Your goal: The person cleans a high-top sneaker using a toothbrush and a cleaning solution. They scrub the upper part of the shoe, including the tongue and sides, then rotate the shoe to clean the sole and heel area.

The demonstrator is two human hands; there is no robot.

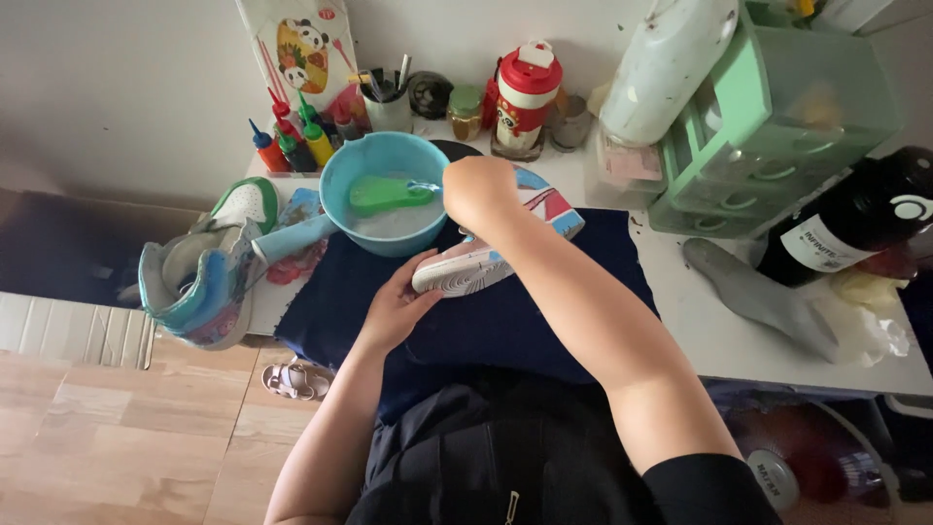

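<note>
The person sat at a white surface (719,340) with a dark blue cloth (505,321) spread over its middle, and a child's sneaker (486,255) lay on that cloth, tipped on its side so the pale sole faced down toward the lap. The left hand (397,309) cupped the heel end of the sole from about seven o'clock, fingers curled against it in a steadying grip. The right hand (478,187) was closed in a fist above the shoe's toe, at the rim of a light blue basin (342,185) standing at about eleven o'clock from the sneaker; it seemed to pinch something thin and pale that reached over the rim, though I could not tell what it was. In the cloudy water of the basin lay a green scrubbing brush (387,194). At nine o'clock from the basin, a second sneaker (199,277) in teal and white sat at the surface's left edge, opening upward. Behind the basin, at twelve o'clock, small squeeze bottles (292,146) with coloured caps stood against the wall beside a cup of brushes (387,102) and a red-lidded flask (525,97). Far off at three o'clock were a green drawer unit (777,146), a dark bottle (855,219) lying on its side, and a grey glove (758,297).
</note>
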